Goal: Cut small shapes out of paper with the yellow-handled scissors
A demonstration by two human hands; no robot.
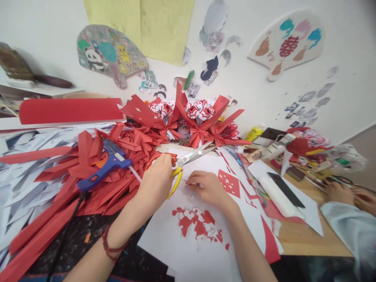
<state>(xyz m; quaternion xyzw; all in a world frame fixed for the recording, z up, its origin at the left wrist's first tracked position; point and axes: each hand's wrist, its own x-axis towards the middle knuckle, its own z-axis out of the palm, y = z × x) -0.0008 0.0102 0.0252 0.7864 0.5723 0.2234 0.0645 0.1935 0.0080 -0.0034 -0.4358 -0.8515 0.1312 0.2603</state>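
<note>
My left hand (158, 174) is wrapped round the handles of a pair of scissors (189, 157), which have orange and yellow grips. The blades stand apart and point up and to the right. Just right of the handles, my right hand (207, 188) is closed with its fingertips together over white paper (158, 231); whatever they pinch is hidden or too small to name. Below it lies a pile of red and white paper scraps (199, 223). Beside that hand is a red paper square (229, 184) with small cut-out shapes.
To the left, a blue glue gun (108, 166) rests on folded red paper strips (123, 188) beside white strips (17, 196). Red paper bouquets (199, 117) stand by the wall. On the right are a phone (286, 190), a white roll (279, 196) and another person's hands (340, 194).
</note>
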